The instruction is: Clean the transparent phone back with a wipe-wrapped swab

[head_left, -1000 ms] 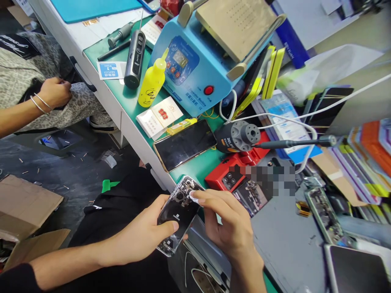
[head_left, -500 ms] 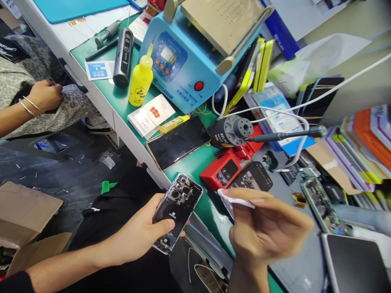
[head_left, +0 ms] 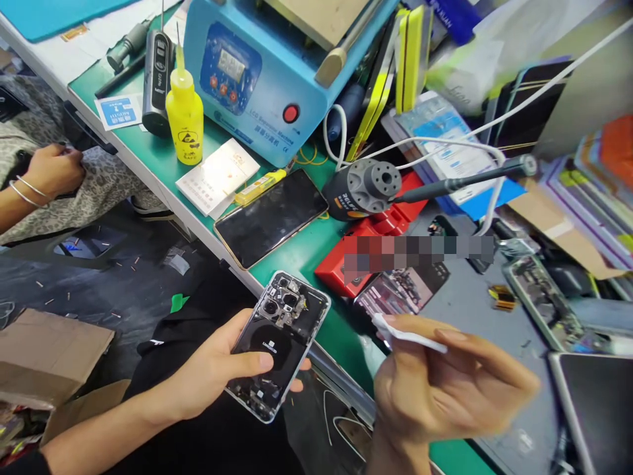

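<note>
My left hand [head_left: 217, 376] is wrapped around a smartphone [head_left: 270, 343] with its back cover off, thumb across the back and fingertips showing at the far edge. Camera lenses and a bare board are visible at the phone's upper end. To the right, clear of the phone, my right hand [head_left: 445, 389] pinches a thin folded white wipe [head_left: 410, 336] between thumb and fingers. Beyond the phone, a second phone [head_left: 271, 218] lies screen up on the green bench mat [head_left: 291, 257].
A blue separator machine [head_left: 252, 86] stands at the back, with a yellow dropper bottle [head_left: 185, 122] beside it. A black round tool holder [head_left: 363, 188], a red device [head_left: 336, 270] and a white cable [head_left: 420, 142] lie to the right. Another person's hand [head_left: 57, 171] rests at the left.
The view has shifted, so the bench's back items sit further left and higher. My right hand appears slightly further right with the wipe. Both hands keep their hold.
</note>
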Available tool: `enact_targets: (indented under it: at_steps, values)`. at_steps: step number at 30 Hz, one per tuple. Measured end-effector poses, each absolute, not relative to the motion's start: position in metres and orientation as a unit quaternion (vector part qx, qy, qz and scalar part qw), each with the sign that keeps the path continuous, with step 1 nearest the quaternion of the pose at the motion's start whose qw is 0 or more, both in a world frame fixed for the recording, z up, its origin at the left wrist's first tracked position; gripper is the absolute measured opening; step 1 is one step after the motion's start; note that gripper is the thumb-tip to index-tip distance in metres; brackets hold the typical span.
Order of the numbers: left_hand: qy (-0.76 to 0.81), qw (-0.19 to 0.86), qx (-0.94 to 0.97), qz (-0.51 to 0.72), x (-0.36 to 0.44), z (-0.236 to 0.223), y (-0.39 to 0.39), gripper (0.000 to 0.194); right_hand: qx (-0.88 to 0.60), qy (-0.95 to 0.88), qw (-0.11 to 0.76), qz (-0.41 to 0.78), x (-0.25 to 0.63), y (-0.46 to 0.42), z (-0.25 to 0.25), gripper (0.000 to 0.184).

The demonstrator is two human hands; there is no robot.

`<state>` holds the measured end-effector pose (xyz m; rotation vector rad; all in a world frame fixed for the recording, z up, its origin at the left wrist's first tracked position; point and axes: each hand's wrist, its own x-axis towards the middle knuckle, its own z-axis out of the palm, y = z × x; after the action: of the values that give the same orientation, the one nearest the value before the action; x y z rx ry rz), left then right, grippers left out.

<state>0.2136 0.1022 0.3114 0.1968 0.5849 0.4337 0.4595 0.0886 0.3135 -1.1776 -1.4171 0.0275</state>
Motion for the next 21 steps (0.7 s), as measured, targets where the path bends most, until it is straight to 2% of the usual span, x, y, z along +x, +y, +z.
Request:
enact_targets:
  at_steps: [4,11,14,17,19,21]
  values:
    - [0.278,0.934,0.090,0.207,0.213,0.309,0.103,0.059,-0.497,-0.606,0.622,0.003,0.461,0.088,0.310,0.069]
    - [0.257,0.942,0.069,0.202,0.211,0.305,0.103,0.051,-0.510,-0.596,0.619,0.037,0.457,0.084,0.309,0.069]
    - [0.269,0.938,0.077,0.203,0.211,0.306,0.103,0.051,-0.499,-0.639,0.585,0.038,0.460,0.083,0.312,0.065]
    - [0.297,0.923,0.109,0.217,0.213,0.309,0.102,0.046,-0.495,-0.685,0.531,0.050,0.461,0.084,0.318,0.051]
    - [0.312,0.913,0.131,0.228,0.215,0.310,0.101,0.045,-0.496,-0.705,0.499,0.093,0.458,0.085,0.324,0.043]
    - [0.325,0.906,0.145,0.231,0.217,0.311,0.100,0.047,-0.496,-0.713,0.475,0.141,0.452,0.085,0.328,0.044]
